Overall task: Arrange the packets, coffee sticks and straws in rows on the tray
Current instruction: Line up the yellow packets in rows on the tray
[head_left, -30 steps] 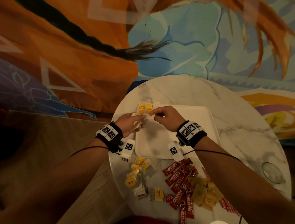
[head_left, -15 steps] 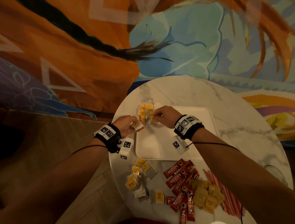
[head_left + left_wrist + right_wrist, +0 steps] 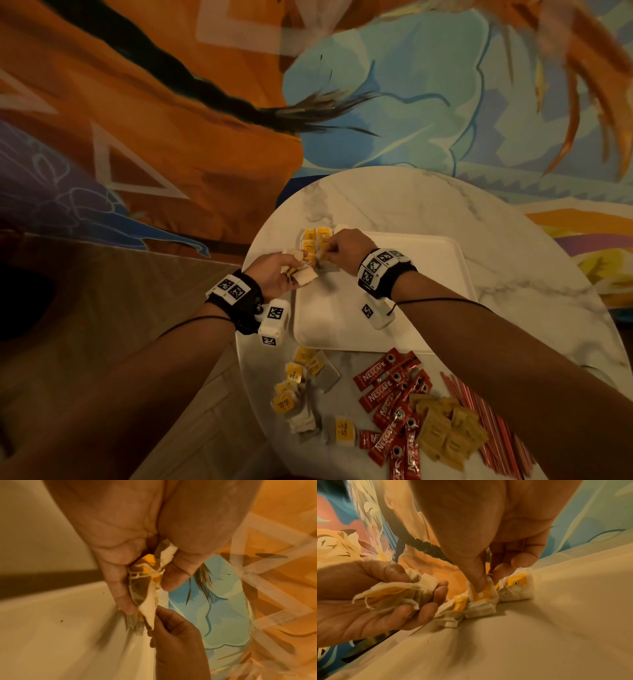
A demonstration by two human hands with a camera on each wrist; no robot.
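"NESCAFE CLASSIC" on red coffee sticks [image 3: 383, 372]

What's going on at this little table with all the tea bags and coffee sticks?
A person is sorting drink supplies onto a white tray. Their left hand holds a small bunch of tea bags, while the right hand pinches one tea bag into place beside a few already set at the tray's far left corner. Most of the tray is bare. On the marble table, more loose tea bags, red coffee sticks, tan packets and red straws lie in piles.
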